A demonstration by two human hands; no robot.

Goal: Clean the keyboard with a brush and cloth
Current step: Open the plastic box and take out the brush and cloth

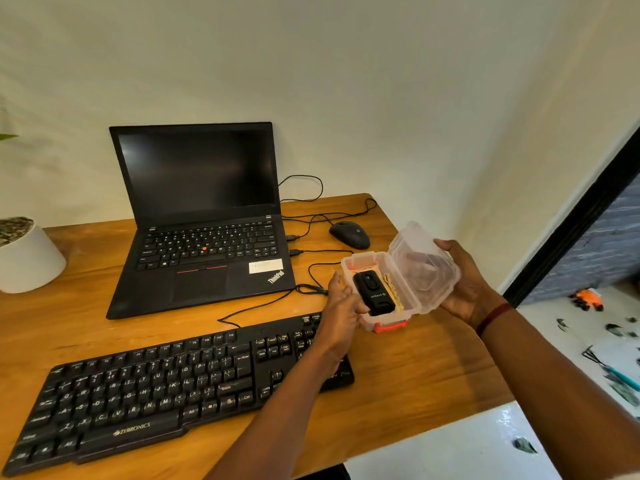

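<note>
**A:** Where's the keyboard?

**B:** The keyboard (173, 386) lies flat on the desk (398, 375), at seven o'clock from the desk's middle. The left forearm crosses above its right end.

**A:** And the hands?

**B:** Both are at three o'clock, holding a clear box (394, 317) above the desk. The left hand (341, 306) grips the box's left side, thumb against a black tool (373, 292) lying inside. The right hand (464, 282) holds the lid (422, 268), which is swung open and upright, with fingers curled over its top edge.

**A:** Is that tool the brush?

**B:** I cannot tell. It's black and oblong with small print on it. A yellow piece (393, 294) sits just beside it, on its right. The box has a red latch (389, 327) on its near edge.

**A:** Anything else on the desk?

**B:** A laptop (201, 216) at eleven o'clock, open with a dark screen. There's a mouse (349, 234) at one o'clock and a white pot (27, 258) at nine. Cables (311, 289) loop between the laptop and the box.
</note>
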